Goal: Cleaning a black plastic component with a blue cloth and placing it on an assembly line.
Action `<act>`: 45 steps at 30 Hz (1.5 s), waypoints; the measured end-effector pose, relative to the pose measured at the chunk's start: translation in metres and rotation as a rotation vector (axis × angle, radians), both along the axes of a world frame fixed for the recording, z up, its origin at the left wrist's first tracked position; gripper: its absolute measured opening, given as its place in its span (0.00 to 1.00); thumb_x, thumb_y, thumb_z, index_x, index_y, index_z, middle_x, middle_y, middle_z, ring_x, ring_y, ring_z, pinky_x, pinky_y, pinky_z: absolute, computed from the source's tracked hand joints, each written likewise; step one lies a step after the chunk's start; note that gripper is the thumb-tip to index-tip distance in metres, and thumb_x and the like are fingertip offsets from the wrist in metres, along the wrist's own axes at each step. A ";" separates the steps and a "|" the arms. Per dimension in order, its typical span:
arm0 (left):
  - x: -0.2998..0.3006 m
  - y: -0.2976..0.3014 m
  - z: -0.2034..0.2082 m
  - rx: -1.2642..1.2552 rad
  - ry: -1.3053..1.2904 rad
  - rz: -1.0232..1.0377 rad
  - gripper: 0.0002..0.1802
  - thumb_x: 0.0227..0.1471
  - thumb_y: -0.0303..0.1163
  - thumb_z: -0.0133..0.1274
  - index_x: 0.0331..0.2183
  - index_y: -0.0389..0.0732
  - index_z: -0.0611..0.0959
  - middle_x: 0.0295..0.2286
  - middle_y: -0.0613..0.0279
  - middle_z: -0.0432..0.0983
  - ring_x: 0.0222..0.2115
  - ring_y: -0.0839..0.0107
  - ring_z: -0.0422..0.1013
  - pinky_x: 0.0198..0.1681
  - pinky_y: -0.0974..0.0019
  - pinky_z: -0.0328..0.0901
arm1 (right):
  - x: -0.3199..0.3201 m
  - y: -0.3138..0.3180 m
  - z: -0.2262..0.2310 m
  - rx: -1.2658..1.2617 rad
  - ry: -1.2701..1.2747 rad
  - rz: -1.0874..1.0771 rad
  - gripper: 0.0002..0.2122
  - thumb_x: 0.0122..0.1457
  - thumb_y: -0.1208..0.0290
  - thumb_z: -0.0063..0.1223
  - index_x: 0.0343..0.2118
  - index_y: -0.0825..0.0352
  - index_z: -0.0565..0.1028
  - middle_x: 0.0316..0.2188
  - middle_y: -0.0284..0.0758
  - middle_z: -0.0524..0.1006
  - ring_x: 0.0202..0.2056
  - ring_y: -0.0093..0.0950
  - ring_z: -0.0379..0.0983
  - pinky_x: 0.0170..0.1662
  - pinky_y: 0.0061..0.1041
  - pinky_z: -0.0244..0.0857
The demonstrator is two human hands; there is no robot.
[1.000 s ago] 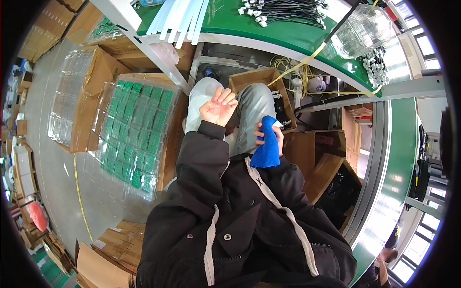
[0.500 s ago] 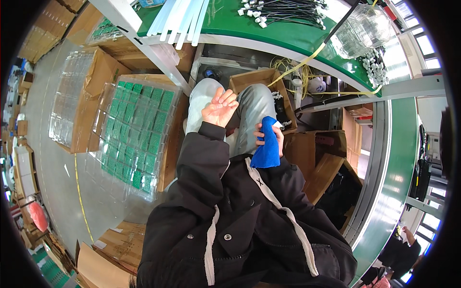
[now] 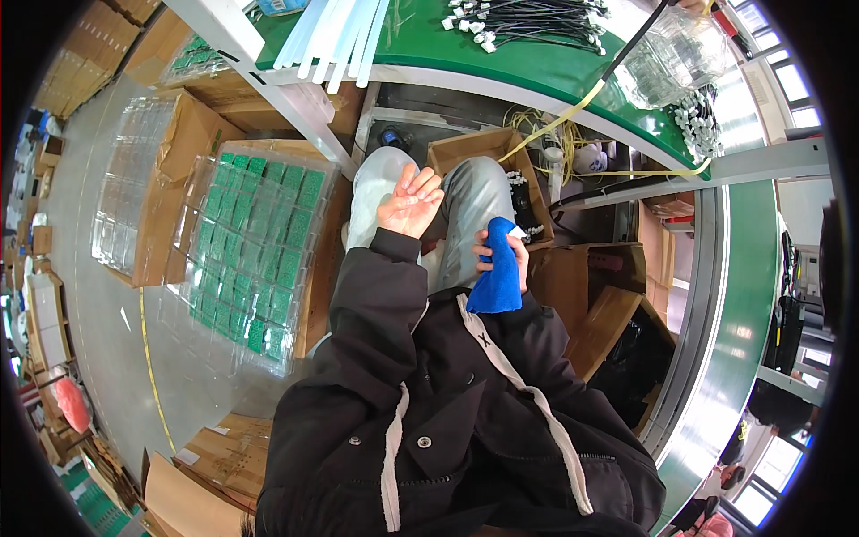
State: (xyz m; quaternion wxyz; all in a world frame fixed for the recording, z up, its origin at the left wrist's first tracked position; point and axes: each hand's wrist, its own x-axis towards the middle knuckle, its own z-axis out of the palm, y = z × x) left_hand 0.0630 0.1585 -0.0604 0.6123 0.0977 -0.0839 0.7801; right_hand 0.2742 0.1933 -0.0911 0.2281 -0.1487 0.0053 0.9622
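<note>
My left hand [image 3: 410,204] rests palm up over my left knee, its fingers loosely curled and apart, with nothing in it. In my right hand [image 3: 522,263] is a blue cloth [image 3: 497,279], gripped near my right thigh so that its lower end hangs toward my jacket. A small white bit shows at the top of the cloth; what it belongs to is hidden. Left of my legs lies a stack of clear plastic trays [image 3: 255,251] filled with green circuit boards.
The green workbench [image 3: 420,54] ahead bears pale blue tubes [image 3: 335,40], black cables with white connectors [image 3: 537,25] and clear plastic packaging [image 3: 676,58]. Cardboard boxes [image 3: 617,345] stand at my right. A yellow-and-black cable [image 3: 568,115] crosses the bench edge.
My hands and the blue cloth stay almost still. A person in the background at the far lower right has shifted position.
</note>
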 end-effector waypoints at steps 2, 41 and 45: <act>0.000 0.000 0.000 -0.002 0.001 0.002 0.14 0.30 0.16 0.47 0.20 0.45 0.63 0.20 0.69 0.56 0.25 0.76 0.56 0.32 0.75 0.53 | 0.000 0.000 0.000 0.001 -0.003 0.002 0.16 0.51 0.65 0.45 0.39 0.71 0.62 0.36 0.31 0.64 0.30 0.20 0.58 0.24 0.16 0.60; -0.003 0.003 -0.021 -0.346 0.214 0.017 0.20 0.30 0.08 0.40 0.26 0.45 0.67 0.36 0.64 0.64 0.33 0.72 0.59 0.31 0.70 0.56 | 0.005 -0.001 -0.002 0.125 -0.239 -0.009 0.20 0.52 0.63 0.45 0.43 0.72 0.67 0.33 0.32 0.70 0.32 0.24 0.65 0.29 0.21 0.61; -0.005 0.005 -0.029 -0.268 0.204 -0.041 0.20 0.29 0.08 0.39 0.25 0.44 0.66 0.36 0.64 0.64 0.33 0.73 0.59 0.31 0.70 0.56 | 0.006 0.000 0.006 0.167 -0.282 -0.017 0.19 0.53 0.63 0.45 0.44 0.71 0.67 0.39 0.33 0.71 0.34 0.26 0.67 0.31 0.23 0.64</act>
